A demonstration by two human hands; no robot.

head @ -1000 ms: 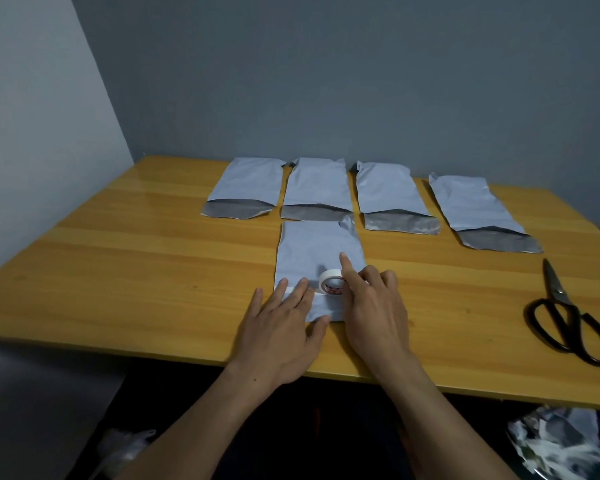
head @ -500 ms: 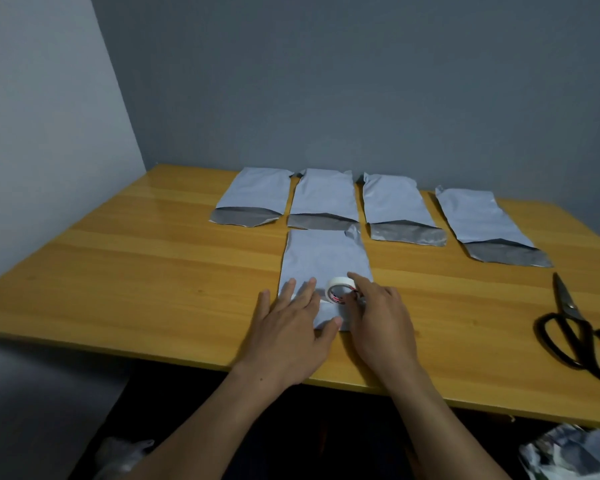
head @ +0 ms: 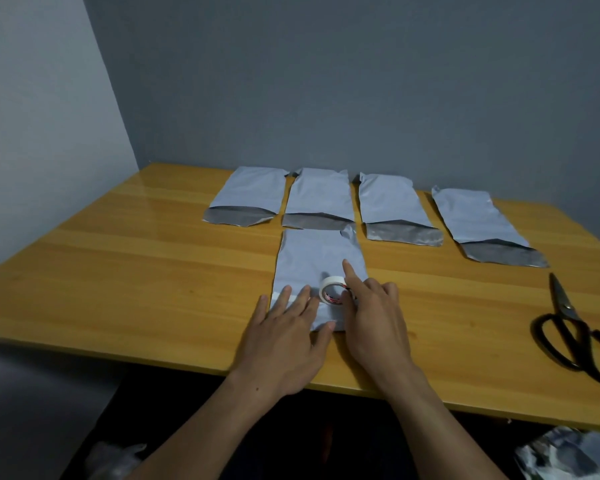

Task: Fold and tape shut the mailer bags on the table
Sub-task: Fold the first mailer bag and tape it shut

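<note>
Here are five mailer bags [head: 321, 261] and one tape roll [head: 329, 282].

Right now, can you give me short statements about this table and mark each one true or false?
Four grey plastic mailer bags lie in a row at the far side of the wooden table. True.
The black-handled metal scissors lie near the table's left edge. False: they lie near its right edge.
The right hand holds the white tape roll upon a fifth, nearer grey mailer bag. True.
The left hand hovers above that bag. False: it rests flat on it.
</note>
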